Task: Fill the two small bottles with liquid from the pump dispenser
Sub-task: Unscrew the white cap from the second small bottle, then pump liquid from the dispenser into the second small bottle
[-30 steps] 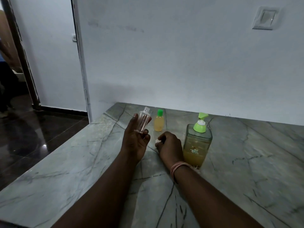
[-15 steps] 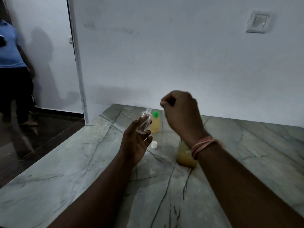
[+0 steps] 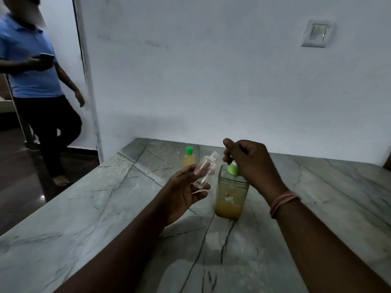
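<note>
**Lining up the empty bottle at the pump**

Moving fast here — a second ago the right hand (image 3: pixel 251 163) was down on the counter (image 3: pixel 84 208) beside the dispenser; half a second ago it was up in the air with a small white cap lying on the counter below it. Now it sits on top of the pump dispenser (image 3: pixel 231 193), fingers curled loosely around the green pump head (image 3: pixel 232 169). Can't tell whether it's pressing yet. The white cap isn't visible now, probably hidden behind the left hand.

Meaning: the bottle looks uncapped and ready, so my read is the filling step for bottle two is about to start.

- Left hand (image 3: pixel 184 195): half closed, thumb and fingertips pinching the clear empty bottle (image 3: pixel 206 169) by its lower part. The bottle is tilted, open neck pointing up and right toward the pump.
- Bottle mouth is near the pump head but not touching — the nozzle is hidden under the right hand, so alignment can't be confirmed.
- Green-capped small bottle (image 3: pixel 189 158) stands at the back of the counter, yellow liquid inside, capped. Looks done.
- Dispenser is roughly a third full of yellow liquid — likely enough.

A person in a blue shirt (image 3: pixel 31 66) stands at the doorway on the left, well apart from the counter.
</note>
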A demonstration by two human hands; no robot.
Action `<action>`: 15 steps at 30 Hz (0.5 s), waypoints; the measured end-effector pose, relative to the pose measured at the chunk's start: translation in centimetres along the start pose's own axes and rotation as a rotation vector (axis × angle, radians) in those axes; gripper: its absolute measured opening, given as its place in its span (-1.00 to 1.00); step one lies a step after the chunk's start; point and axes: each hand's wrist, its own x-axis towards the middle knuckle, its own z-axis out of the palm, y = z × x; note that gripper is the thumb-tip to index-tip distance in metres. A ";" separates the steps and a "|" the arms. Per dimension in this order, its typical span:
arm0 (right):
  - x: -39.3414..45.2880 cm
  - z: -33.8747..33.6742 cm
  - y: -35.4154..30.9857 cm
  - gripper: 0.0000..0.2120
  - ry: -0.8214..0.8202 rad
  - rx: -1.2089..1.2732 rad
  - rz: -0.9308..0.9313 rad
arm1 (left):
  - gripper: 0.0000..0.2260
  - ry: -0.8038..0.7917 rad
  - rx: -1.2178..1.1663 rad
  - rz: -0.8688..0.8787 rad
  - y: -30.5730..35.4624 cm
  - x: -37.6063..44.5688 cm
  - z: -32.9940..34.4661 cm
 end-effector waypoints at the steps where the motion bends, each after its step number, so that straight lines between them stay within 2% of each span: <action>1: -0.1 0.5 0.2 -0.61 0.055 0.006 -0.004 | -0.26 0.004 0.011 -0.001 0.0 0.1 0.1; 5: -0.2 2.2 0.7 -0.58 0.243 -0.042 -0.056 | -0.29 0.051 0.049 0.018 0.0 0.1 0.0; 8: 0.0 2.7 1.1 -0.56 0.289 -0.053 -0.070 | -0.26 0.085 0.042 0.033 0.1 0.3 -0.3; 11: 0.0 2.5 1.1 -0.53 0.238 -0.033 -0.032 | -0.37 0.104 0.052 0.036 0.2 0.4 -0.3; 15: 2.2 0.5 0.5 -0.40 0.088 0.231 0.266 | -0.50 0.110 0.061 0.032 0.1 0.6 -0.2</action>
